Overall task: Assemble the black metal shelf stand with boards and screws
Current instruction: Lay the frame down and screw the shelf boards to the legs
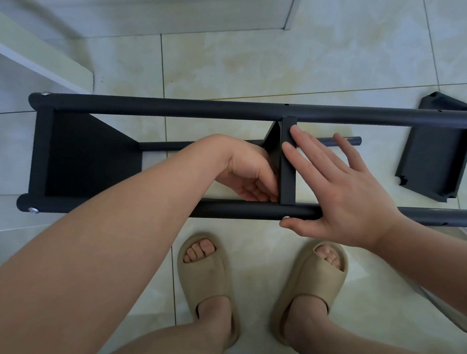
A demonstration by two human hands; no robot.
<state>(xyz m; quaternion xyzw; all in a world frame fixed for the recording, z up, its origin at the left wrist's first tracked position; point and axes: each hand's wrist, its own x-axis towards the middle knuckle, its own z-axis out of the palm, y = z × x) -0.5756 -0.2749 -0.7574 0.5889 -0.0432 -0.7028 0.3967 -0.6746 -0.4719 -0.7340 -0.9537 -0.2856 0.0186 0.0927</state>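
Head camera, looking straight down at a pale tiled floor (274, 65). A black metal shelf stand (168, 109) lies on its side across the middle of the picture, running left to right. It has two long round tubes, one farther away and one nearer the person, with a third thinner tube (347, 140) showing between them lower down. At the left end a black shelf board (83, 156) is fixed between the tubes, with silver screw heads (33, 210) showing at the tube ends. A second black board (287, 160) stands edge-up between the tubes near the middle.

The left hand (247, 173) reaches in from the left side of that middle board, fingers curled and pressed against it near the nearer tube; what the fingertips pinch, if anything, cannot be told. The right hand (337, 187) is spread flat, fingers resting on the middle board's right face, thumb lying along the nearer tube just beside a small silver screw (285, 217).

A loose black board (439, 158) lies on the floor at the right end, touching the far tube's end. Two feet in beige slippers (206, 282) stand just below the stand. No brand, label or writing can be read anywhere.
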